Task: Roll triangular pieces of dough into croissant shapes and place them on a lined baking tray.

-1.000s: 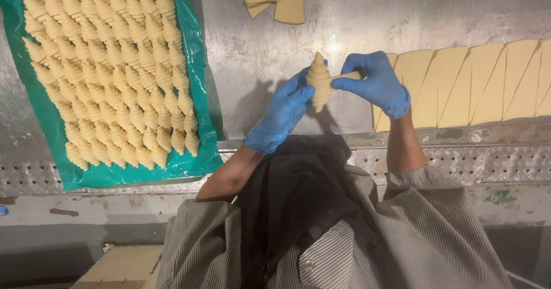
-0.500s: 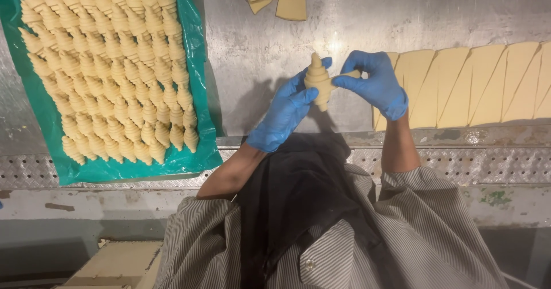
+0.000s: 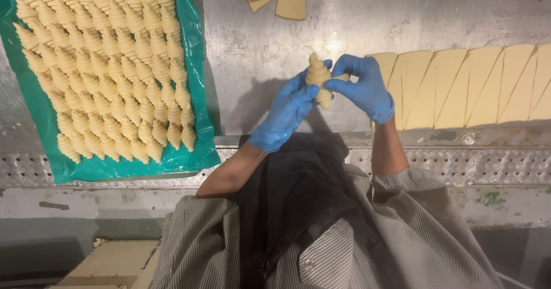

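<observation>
Head view, rolled dough (image 3: 318,79) upright, tip up

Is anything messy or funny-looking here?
Nothing stands out. Both hands, left and right, hold one rolled pastry. Others lie in tidy rows on the green sheet, and dough triangles sit side by side.

The tray of rolled dough (image 3: 109,71) and the dough triangles (image 3: 470,85) run past the frame's edges.

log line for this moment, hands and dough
left hand: holds rolled dough piece | right hand: pinches its end | green-lined tray: rows of rolled pieces
</observation>
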